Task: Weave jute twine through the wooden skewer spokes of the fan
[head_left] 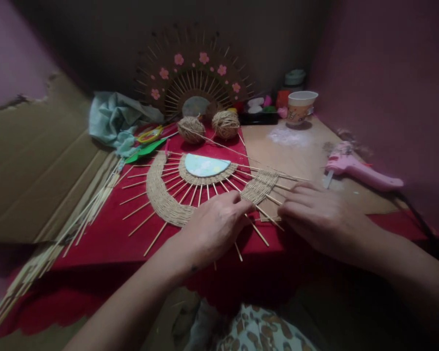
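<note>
A half-round fan (159, 195) of thin sticks and woven twine lies flat, its sticks spreading toward me from a pale blue half-disc (207, 165). My left hand (221, 222) is closed on the fan's outer woven band, covering part of it. At the right end of the band, my right hand (314, 214) has its fingers curled together by the stick ends; what they pinch is hidden. Two balls of twine, one on the left (191, 129) and one on the right (226, 125), sit behind the fan. A strand runs from them toward the right-hand sticks.
A finished-looking fan with pink flowers (204, 58) stands at the back. Loose sticks (91, 209), yellow-handled scissors (149, 135) and a pale cloth (113, 117) lie left. Rightward are a paper cup (300, 108) and a pink glue gun (362, 170). Red cloth (106, 239) covers the table.
</note>
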